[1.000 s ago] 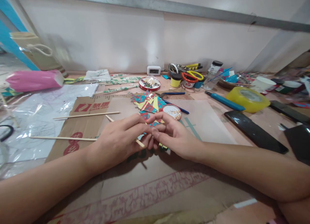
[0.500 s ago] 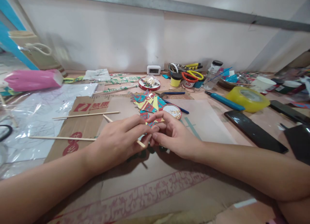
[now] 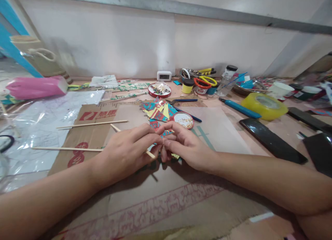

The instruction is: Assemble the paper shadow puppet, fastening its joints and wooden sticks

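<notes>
My left hand is closed around a thin wooden stick that runs through its fingers, one end poking out behind and the other under the fingertips. My right hand meets it fingertip to fingertip, pinching a small patterned paper piece in red, teal and yellow against the stick. Both hands hover just above the flattened cardboard. Just beyond the fingers lies a pile of cut paper triangles and a small round lid with gold bits.
Two loose sticks lie on the cardboard at left. A red tin of beads, scissors, jars, a blue cutter, a yellow tape roll and dark flat strips crowd the back and right. Plastic sheeting covers the left.
The hands stay joined at the same spot; the right fingers have shifted slightly on the paper piece. The view has barely moved.
</notes>
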`<action>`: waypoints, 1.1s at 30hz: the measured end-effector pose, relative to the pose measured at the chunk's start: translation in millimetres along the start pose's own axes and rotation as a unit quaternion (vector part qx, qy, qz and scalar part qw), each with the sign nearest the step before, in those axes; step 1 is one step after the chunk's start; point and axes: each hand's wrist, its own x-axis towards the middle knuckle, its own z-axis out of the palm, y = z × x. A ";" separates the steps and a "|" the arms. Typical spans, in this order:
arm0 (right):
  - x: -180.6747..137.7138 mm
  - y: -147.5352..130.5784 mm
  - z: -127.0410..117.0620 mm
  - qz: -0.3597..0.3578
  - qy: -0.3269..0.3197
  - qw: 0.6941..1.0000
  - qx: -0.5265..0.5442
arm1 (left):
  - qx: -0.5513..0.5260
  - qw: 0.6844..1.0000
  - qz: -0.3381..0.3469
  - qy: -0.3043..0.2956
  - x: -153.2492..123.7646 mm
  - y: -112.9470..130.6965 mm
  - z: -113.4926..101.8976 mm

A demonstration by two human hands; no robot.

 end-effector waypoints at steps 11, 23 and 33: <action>0.0 0.5 0.8 0.016 -0.004 1.000 0.011 | -0.019 0.999 0.020 -0.025 -0.2 0.7 -1.7; -4.2 3.2 1.2 -0.080 0.058 0.988 -0.119 | -0.013 1.000 0.004 0.014 1.8 5.3 -2.1; -13.9 9.0 -2.6 -0.271 0.080 0.908 -0.309 | -0.023 0.999 -0.005 -0.047 7.7 4.2 -1.0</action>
